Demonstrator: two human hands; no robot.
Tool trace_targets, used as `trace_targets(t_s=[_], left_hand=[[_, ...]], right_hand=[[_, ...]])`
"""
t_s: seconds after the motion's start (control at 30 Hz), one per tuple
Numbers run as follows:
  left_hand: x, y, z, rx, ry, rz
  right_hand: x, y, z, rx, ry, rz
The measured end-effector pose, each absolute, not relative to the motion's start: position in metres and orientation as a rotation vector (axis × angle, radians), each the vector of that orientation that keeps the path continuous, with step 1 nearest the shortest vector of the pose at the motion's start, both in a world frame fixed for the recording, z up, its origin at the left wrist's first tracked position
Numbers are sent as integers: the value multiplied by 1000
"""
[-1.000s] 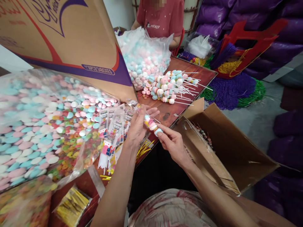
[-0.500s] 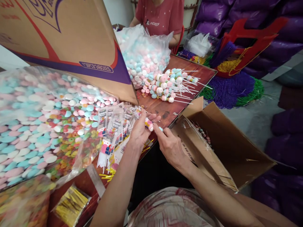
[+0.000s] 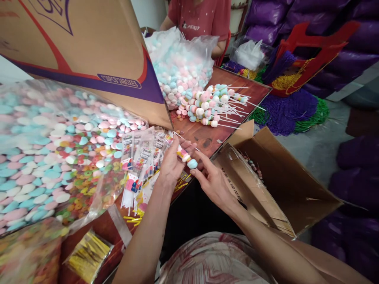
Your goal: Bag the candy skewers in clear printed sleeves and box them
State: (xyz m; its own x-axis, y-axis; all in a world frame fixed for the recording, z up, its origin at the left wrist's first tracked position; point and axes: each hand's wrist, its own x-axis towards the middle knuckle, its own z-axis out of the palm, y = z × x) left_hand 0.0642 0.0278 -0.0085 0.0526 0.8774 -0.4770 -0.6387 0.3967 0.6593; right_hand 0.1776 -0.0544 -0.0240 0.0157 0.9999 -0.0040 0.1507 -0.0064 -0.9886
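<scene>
A marshmallow skewer [image 3: 186,156] with pink, white and blue pieces lies partly in a small printed plastic wrapper, and my left hand [image 3: 171,161] grips it. Its blue end piece points toward my right hand [image 3: 213,175]. That hand has thumb and forefinger spread around this end; whether the thumb touches it I cannot tell. A thin white stick [image 3: 185,139] runs from the left thumb toward the right fingertips. Just left of my hands lie several printed wrappers [image 3: 143,154] and gold twist ties [image 3: 134,219].
Finished skewers [image 3: 207,104] are heaped at the back of the table [image 3: 251,85], beside a bag of marshmallows [image 3: 180,59]. A large carton [image 3: 97,51] stands at left behind loose sweets [image 3: 35,169]. An open cardboard box [image 3: 284,177] sits at right. Opposite sits a person [image 3: 201,19].
My right thumb and forefinger have come apart from the skewer's end and spread, so the blue marshmallow now shows. My left hand keeps its hold in nearly the same place.
</scene>
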Motion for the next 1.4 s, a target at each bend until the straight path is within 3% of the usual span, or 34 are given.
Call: trace_targets(t_s=[0.13,0.33,0.43,0.9,1.2,1.3,1.4], left_hand=[[65,25,-11,342,964,1173],[64,20,-10,459,929,1087],[65,18,-10,460,898,1053],[60,18,-12,289,871,996],[70,11,-8,335,919,1010],[72,10,-13,337,899,1035],[68,10,-15,346,831,1007]], right_hand=[[177,-62,-23,-1305,-1247,1128],[185,-48,-17,-940,-502,1873],[185,-44,-15,-858,-369,1974],[178,-56,-37,-1370,-1353,967],[170,-59,-54,-1330,-1788,221],[167,-54,-54,-1349,-1786,191],[168,-48,-45,-1314,-1603,407]])
